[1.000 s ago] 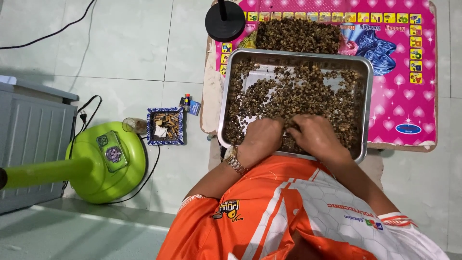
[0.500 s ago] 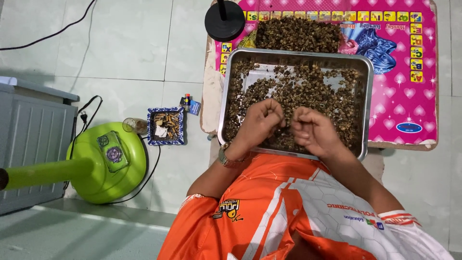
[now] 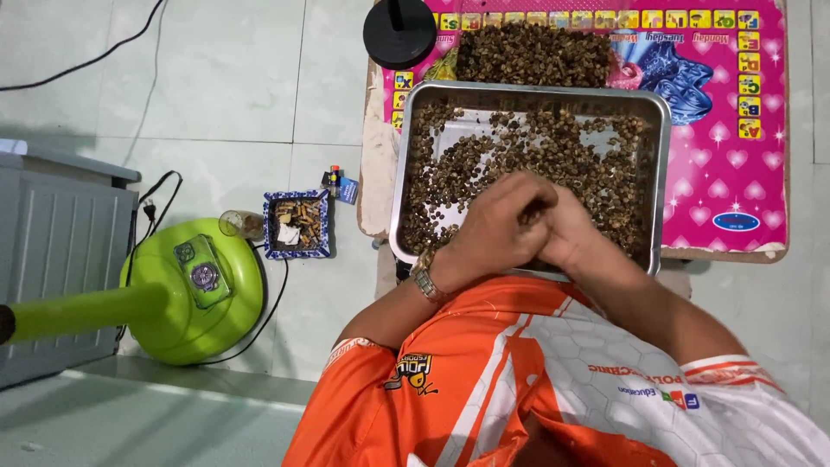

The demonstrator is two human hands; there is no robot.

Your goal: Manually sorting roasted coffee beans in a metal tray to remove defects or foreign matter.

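A steel tray [image 3: 661, 173] on a low table holds many small brown pieces [image 3: 536, 147]. Both my hands are over its near middle, pressed together. My left hand [image 3: 497, 225], with a metal watch [image 3: 424, 281] on its wrist, lies partly over my right hand [image 3: 572, 235]. The fingers of both are curled shut around a few brown pieces where the hands meet; most of what they hold is hidden. A second heap of the same pieces [image 3: 532, 52] lies on the pink mat [image 3: 735, 130] beyond the tray.
A black round stand base [image 3: 399, 33] sits at the mat's far left corner. On the tiled floor to the left are a blue square dish [image 3: 296, 225], a small glass [image 3: 238, 225], a lighter [image 3: 335, 180], a green fan base [image 3: 194, 290] with cables, and a grey box [image 3: 52, 259].
A second ago both hands lay flat in the pieces at the tray's near edge. They lifted with fingers pinched and have now come together, the left over the right.
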